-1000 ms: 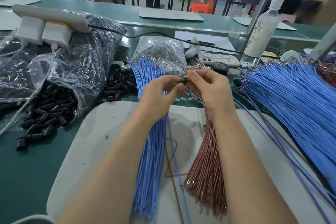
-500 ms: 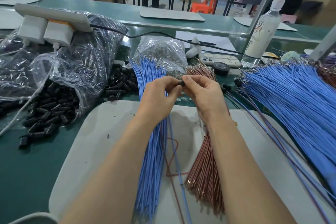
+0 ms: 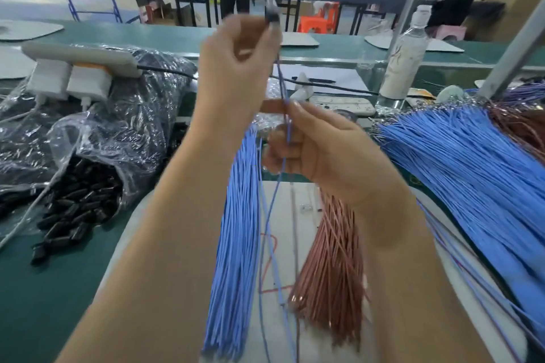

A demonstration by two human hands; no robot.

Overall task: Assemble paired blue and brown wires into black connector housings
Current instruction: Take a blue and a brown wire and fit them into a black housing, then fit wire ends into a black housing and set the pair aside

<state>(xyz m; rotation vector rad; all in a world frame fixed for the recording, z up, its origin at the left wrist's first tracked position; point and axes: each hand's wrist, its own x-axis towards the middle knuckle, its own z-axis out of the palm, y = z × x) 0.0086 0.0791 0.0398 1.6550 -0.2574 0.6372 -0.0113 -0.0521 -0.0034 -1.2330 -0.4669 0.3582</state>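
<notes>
My left hand (image 3: 236,68) is raised high and pinches a small black connector housing (image 3: 272,19) at its fingertips. A paired blue and brown wire (image 3: 281,79) hangs straight down from that housing. Lower down, my right hand (image 3: 318,150) holds this wire pair between thumb and fingers, and the tails trail on over the white mat (image 3: 300,215). A bundle of loose blue wires (image 3: 239,244) and a bundle of brown wires (image 3: 333,268) lie side by side on the mat below my hands.
A clear plastic bag spilling black housings (image 3: 73,215) lies at left, under a white power strip (image 3: 76,74). A large pile of blue wires (image 3: 472,180) fills the right side. A bottle (image 3: 407,59) and a metal post (image 3: 413,0) stand behind; people stand at far tables.
My left hand has lifted the housing well up from the mat. The right hand has slid down the hanging wire pair, and the camera has tilted up.
</notes>
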